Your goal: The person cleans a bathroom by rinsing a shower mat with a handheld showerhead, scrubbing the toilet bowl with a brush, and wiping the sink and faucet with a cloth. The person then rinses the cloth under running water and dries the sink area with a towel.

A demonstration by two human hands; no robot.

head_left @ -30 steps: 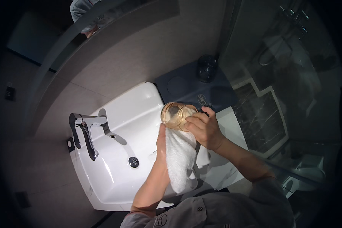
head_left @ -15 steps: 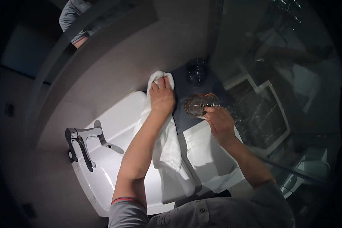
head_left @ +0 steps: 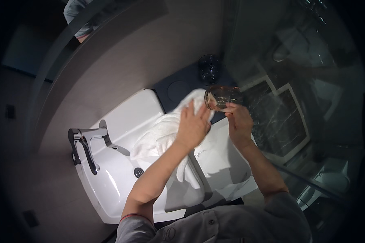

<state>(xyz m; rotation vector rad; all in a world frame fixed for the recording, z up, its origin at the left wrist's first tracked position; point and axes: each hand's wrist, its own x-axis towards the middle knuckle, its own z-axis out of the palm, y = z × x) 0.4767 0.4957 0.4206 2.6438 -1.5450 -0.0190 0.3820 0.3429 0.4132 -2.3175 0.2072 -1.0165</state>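
A white towel point(head_left: 156, 129) lies bunched over the far right edge of the washbasin point(head_left: 105, 184) and onto the dark blue-grey counter point(head_left: 160, 87). My left hand point(head_left: 192, 126) rests on it with the fingers stretched out and apart. A clear, amber-tinted glass cup point(head_left: 224, 97) is held tilted on its side in my right hand point(head_left: 240, 121), fingers closed at its near side. The cup's left end is close to my left fingertips and the towel; I cannot tell whether they touch.
Another dark glass vessel point(head_left: 209, 68) stands at the counter's back corner by the wall. A chrome tap point(head_left: 87, 135) rises at the basin's left, with a drain point(head_left: 138, 172) below. On the right are a glass partition point(head_left: 267, 44) and a white toilet point(head_left: 326, 182).
My left hand slid toward me and right with the towel, uncovering more counter and the drain. Its fingers spread. My right hand raised the glass cup slightly away from me.
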